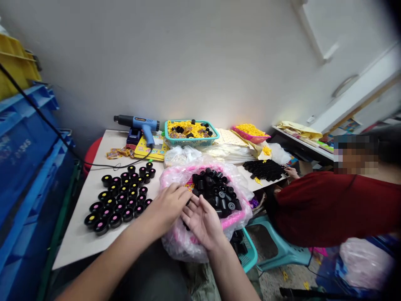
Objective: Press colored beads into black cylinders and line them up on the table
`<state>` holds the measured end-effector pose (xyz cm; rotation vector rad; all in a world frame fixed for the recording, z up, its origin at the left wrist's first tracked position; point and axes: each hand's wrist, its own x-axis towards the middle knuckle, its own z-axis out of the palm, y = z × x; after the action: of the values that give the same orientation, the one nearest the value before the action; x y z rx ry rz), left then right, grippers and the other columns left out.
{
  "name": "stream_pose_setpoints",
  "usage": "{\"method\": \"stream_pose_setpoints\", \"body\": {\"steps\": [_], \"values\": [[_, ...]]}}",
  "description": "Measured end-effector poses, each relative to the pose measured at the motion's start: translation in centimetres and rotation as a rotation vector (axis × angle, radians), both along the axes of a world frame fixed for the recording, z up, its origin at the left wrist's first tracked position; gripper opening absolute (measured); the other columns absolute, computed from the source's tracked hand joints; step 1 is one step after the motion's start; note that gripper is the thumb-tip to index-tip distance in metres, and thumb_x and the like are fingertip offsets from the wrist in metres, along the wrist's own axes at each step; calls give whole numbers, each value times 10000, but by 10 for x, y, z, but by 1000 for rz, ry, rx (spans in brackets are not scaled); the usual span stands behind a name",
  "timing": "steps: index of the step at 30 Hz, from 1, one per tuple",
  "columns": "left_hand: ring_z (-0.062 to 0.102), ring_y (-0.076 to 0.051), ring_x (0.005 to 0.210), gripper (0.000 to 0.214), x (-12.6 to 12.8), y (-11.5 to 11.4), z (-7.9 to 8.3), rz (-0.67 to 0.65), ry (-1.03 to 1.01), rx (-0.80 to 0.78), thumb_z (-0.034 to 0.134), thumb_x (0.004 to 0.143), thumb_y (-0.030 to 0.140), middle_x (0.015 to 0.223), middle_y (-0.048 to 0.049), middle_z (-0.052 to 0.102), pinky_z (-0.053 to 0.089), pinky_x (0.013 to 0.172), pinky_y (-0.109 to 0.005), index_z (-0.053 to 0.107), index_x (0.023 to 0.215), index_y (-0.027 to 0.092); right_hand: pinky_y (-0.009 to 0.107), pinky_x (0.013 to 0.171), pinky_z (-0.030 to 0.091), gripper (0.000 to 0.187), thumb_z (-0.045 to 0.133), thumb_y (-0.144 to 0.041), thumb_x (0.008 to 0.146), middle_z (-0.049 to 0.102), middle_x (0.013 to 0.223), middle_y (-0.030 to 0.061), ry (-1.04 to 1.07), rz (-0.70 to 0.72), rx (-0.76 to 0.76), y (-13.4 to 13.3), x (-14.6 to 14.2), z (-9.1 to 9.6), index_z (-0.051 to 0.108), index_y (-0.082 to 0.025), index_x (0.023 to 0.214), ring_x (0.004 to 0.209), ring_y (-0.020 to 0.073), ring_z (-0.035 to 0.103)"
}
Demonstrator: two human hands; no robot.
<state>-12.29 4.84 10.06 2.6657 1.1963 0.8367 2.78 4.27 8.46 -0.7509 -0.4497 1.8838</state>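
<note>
My left hand (169, 205) rests palm down on the near edge of a pink basket (233, 219) lined with a clear plastic bag, fingers curled toward the pile. My right hand (202, 221) lies just beside it, palm up with fingers spread, touching the left fingertips. Whether a small piece sits between the hands is hidden. The basket holds several small black cylindrical caps (216, 190). To the left on the white table (81, 238) stand rows of black caps with pink or yellow centres (120, 198).
A blue heat gun (139, 125) with its black cord lies at the back, next to a teal basket (191, 133) and a pink tray (250, 133) of yellow parts. Blue crates (28, 167) stand at left. A person in red (326, 209) works at right by more black caps (265, 169).
</note>
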Motion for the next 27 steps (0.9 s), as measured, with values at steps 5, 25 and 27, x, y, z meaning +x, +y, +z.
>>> {"method": "stream_pose_setpoints", "body": {"steps": [5,25,27], "values": [[512,-223,1032,328,0,39,14,-141,145,67,452,819,27,1096,-63,603,491,870,-378,602,1054,199,250,869,501,304,343,-266,945,654,775,62,220,-31,-192,20,-2,-3,606,-133,871,786,120,645],[562,-244,1054,295,-19,56,-24,-68,-101,-98,528,839,216,1155,-80,617,495,889,-418,605,1122,247,249,670,544,289,328,-182,909,656,763,122,412,-113,-386,26,0,-16,549,-30,1016,695,161,659],[583,-223,1007,277,-25,44,-24,61,-370,-238,530,835,279,1093,-65,602,508,855,-387,552,1108,238,255,653,539,316,322,-176,896,662,817,156,398,-125,-378,25,7,-11,532,-20,1074,746,181,668]]}}
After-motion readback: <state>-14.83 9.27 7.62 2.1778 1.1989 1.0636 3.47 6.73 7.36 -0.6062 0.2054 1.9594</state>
